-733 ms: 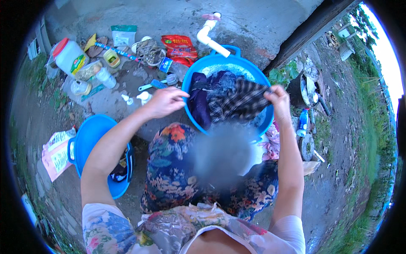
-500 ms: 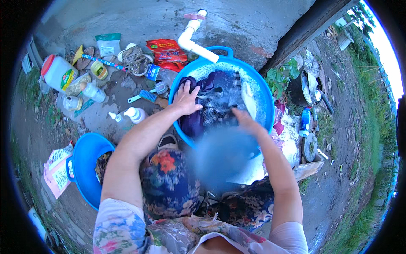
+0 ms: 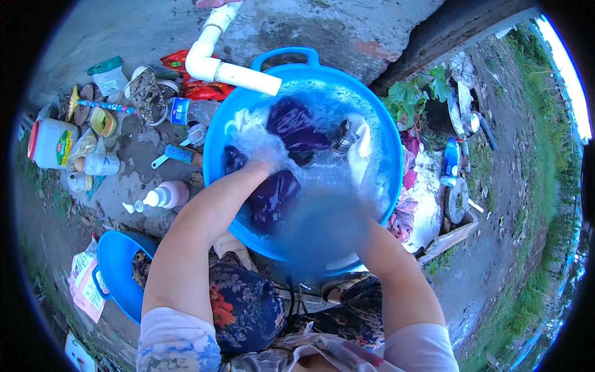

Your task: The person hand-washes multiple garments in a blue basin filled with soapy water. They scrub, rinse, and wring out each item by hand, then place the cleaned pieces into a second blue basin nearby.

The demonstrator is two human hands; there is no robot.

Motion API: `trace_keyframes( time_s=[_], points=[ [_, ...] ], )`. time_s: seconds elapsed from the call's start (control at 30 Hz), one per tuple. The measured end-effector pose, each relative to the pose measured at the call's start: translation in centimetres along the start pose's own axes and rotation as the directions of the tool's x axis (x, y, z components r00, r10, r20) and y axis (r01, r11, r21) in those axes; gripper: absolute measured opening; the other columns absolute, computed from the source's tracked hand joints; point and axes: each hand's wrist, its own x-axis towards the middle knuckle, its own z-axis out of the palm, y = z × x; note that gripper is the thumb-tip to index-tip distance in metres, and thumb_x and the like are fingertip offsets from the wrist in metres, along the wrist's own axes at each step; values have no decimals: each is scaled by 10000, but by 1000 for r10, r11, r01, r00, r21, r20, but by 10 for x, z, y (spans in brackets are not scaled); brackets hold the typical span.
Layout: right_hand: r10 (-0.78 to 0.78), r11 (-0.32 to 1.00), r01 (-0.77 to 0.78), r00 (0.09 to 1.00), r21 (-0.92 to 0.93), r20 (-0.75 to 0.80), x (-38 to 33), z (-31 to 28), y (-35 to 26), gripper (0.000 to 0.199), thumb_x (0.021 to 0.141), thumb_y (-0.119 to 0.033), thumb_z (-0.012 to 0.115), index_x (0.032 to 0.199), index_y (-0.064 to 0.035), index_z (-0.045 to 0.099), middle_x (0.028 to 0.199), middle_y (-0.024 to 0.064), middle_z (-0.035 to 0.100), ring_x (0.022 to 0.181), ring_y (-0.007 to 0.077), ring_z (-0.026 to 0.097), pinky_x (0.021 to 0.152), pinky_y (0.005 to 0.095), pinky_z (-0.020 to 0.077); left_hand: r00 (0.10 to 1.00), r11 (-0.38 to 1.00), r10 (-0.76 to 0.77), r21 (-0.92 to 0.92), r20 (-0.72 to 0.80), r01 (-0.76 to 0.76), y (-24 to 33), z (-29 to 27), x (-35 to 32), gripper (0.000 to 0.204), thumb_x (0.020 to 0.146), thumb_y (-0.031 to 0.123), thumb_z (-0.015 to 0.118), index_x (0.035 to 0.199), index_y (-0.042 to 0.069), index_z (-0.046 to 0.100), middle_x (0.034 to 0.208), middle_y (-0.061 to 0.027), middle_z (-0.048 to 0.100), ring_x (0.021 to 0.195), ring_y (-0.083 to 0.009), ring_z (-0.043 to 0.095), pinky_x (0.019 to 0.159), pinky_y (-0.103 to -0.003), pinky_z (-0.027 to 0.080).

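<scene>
Clothes are being washed in a big blue basin (image 3: pixel 378 133) on rough concrete ground (image 3: pixel 347 28).

The dark purple clothes (image 3: pixel 297 127) are soaked in suds inside the basin. The left hand (image 3: pixel 263 152) is plunged among them, its fingers lost in foam; the right hand is blurred out, so neither grip can be told. A white pipe (image 3: pixel 220 62) is seen at the far rim, a smaller blue tub (image 3: pixel 114 263) near left, a scrub brush (image 3: pixel 176 155) left.
</scene>
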Motion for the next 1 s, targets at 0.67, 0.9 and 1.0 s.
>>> trace_keyframes(
  time_s=[0.67, 0.9, 1.0],
  points=[
    [219, 975, -220, 918, 34, -331, -74, -94, 5, 389, 801, -263, 570, 1126, -50, 578, 1159, 224, 540, 1138, 362, 483, 916, 453, 421, 937, 973, 3, 217, 350, -84, 34, -97, -83, 969, 631, 447, 762, 1411, 224, 231, 1463, -212, 20, 1269, -542, 130, 947, -677, 242],
    [132, 969, -171, 969, -180, -210, -21, -47, 29, 254, 821, -142, 491, 1017, -54, 625, 984, 159, 636, 922, 315, 614, 793, 435, 485, 847, 951, 31, 245, 531, -188, 4, -27, -44, 432, 830, 250, 548, 1226, 90, 485, 1270, -222, 450, 1102, -409, 477, 860, -492, 438],
    [153, 977, -183, 957, -107, -245, -27, -62, 22, 270, 832, -164, 476, 1050, -65, 601, 1024, 164, 607, 945, 332, 593, 818, 437, 469, 871, 970, 142, 111, 470, -218, -21, -19, -35, 276, 826, 181, 476, 1045, 47, 577, 1032, -203, 594, 945, -336, 580, 786, -425, 469]
  ],
)
